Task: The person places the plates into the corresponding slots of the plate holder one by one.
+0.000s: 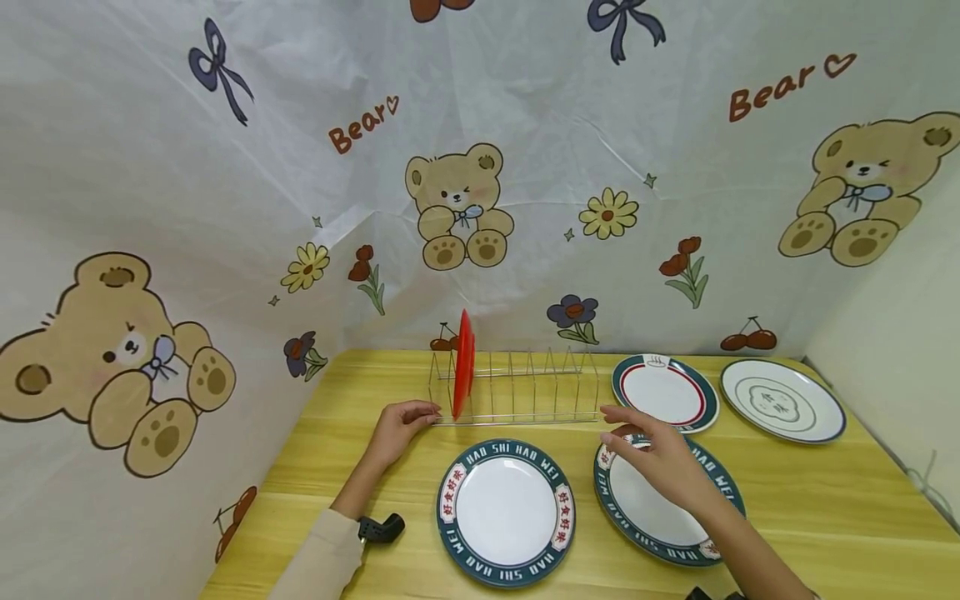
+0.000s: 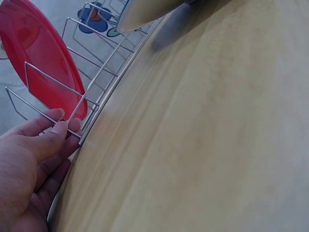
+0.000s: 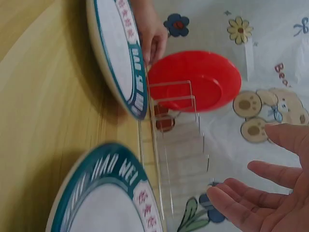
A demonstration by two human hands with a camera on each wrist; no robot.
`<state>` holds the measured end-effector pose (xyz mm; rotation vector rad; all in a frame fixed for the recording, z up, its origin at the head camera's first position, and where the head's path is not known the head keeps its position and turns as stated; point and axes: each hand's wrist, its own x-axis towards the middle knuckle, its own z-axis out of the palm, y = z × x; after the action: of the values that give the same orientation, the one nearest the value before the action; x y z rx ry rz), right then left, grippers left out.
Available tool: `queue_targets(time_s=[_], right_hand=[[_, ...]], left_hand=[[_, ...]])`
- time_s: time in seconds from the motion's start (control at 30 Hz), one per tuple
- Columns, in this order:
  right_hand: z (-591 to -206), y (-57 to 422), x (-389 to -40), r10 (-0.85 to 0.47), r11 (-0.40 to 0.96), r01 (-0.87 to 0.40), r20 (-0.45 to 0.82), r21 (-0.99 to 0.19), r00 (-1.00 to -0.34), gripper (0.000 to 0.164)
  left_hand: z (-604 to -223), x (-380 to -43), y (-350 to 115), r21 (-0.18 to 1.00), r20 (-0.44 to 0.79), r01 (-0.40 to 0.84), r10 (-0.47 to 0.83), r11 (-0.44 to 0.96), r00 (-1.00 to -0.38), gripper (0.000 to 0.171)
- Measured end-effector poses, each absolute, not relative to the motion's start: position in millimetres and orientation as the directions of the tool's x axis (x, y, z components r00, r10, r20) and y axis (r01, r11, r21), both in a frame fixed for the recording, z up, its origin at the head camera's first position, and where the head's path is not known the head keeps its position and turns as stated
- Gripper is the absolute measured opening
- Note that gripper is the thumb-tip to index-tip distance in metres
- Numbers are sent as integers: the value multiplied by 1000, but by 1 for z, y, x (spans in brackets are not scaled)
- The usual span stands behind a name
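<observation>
A wire dish rack (image 1: 534,417) stands at the back of the table. In its left part a red plate (image 1: 464,367) is held on edge. My left hand (image 1: 399,432) pinches the rack's near left corner; thumb and fingertips (image 2: 59,128) meet at the wire in the left wrist view. My right hand (image 1: 660,457) hovers by the rack's right end, over a green-rimmed plate (image 1: 660,546). Its fingers are spread and relaxed and hold nothing, as the right wrist view shows (image 3: 256,198). Another green-rimmed plate (image 1: 506,512) lies flat in front of the rack.
Behind the right hand lies a white plate with a red ring and dark green rim (image 1: 667,392). Farther right is a white plate with a grey pattern (image 1: 783,400). A bear-printed cloth (image 1: 525,292) hangs behind the wooden table (image 1: 300,467).
</observation>
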<state>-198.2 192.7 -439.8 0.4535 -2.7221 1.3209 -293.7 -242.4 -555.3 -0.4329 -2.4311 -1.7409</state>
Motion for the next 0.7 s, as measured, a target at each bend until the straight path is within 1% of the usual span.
queue_targets(time_s=[0.2,0.37,0.57,0.7], right_hand=[[-448,228,-201,-173,650,-292,237,-701,-956,45],[-451,257,-205,-137,681,-257,227,-685,-964,48],[-455,294,-213,-132,710,-203,156,-674,-979,50],[-457,317,-221,-139,693,-140,58,-707,-989,55]], left_hand=[[-558,-292,-243,902,283,320,163,290,-945,15],[-557,-291,-243,898,289,325,159,295,-944,15],[-555,-291,-242,901,282,319,160,295,-946,16],[-555,-291,-242,899,277,314,158,304,-948,16]])
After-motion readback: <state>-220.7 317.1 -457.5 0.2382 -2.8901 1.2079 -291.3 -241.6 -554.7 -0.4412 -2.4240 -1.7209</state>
